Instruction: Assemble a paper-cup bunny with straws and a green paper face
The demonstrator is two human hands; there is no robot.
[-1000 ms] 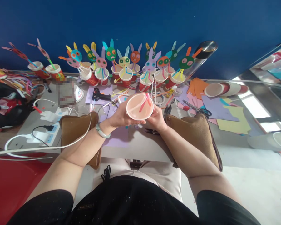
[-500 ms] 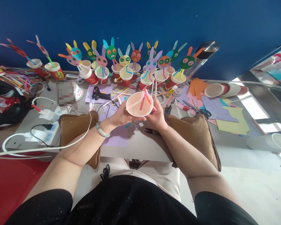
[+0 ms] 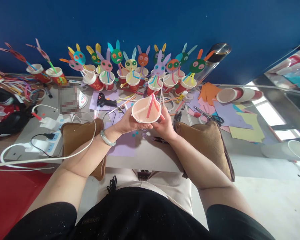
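Note:
Between my hands a paper cup (image 3: 140,115) is tipped so that its pale inside faces me. My left hand (image 3: 126,122) is wrapped round the cup's left side and underside. On the right side my right hand (image 3: 167,126) grips the cup, its fingers partly hidden behind it. Pink straws (image 3: 149,108), bent at the rim, run down into the cup, and a pink end shows beside my right fingers. Thin white straws (image 3: 162,96) rise just behind that hand; whether it holds them I cannot tell.
Behind stand several red paper cups (image 3: 155,87) with paper rabbit heads on straws. A black glue gun (image 3: 105,100) lies left, scissors (image 3: 210,116) and coloured paper (image 3: 233,115) right. A power strip (image 3: 55,138) with cables is at left. Brown cushions (image 3: 206,143) lie under my forearms.
The cup and both hands have shifted very slightly left in view, along with the whole scene. The pink straws sit at a slightly different slant. My grip looks the same.

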